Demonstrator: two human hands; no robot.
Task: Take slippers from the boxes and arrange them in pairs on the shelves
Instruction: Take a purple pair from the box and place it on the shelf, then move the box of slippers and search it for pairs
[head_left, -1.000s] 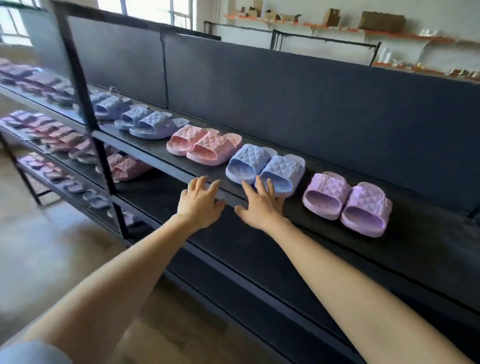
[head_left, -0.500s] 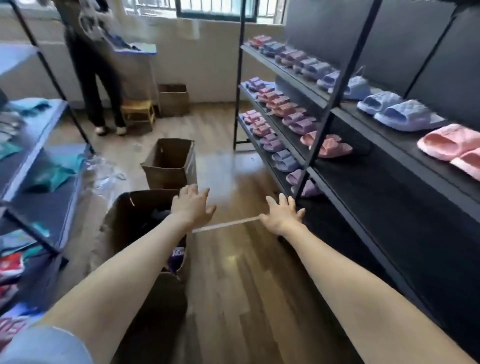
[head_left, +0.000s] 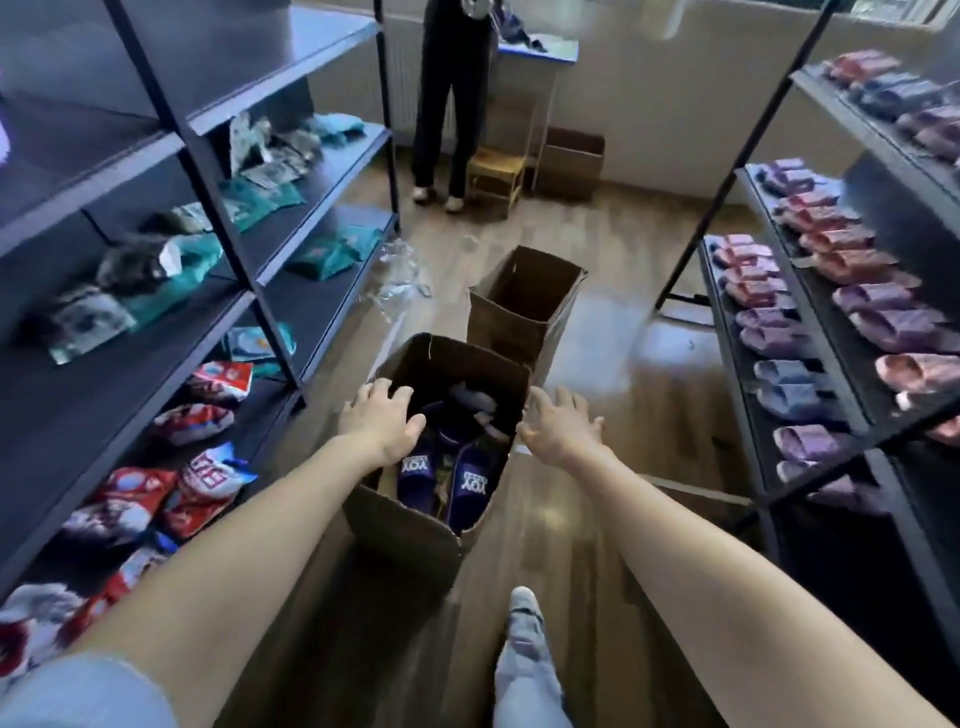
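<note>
On my left, the red-and-white packets on the low rack sit near my elbow, and I judge a wide swing could brush one off. My left hand hovers over the left rim of the near cardboard box, fingers apart and loosely curved, holding nothing. I cannot tell if it touches the rim. The dark blue slippers lie jumbled inside, so a hasty grab may bring up a mismatched two, or snag the rim and tip the box. My right hand is spread and empty at the box's right edge. The slipper shelves stand well apart on the right. A second ago both hands were at that shelf beside a blue pair. Half a second ago they were swinging over the floor.
</note>
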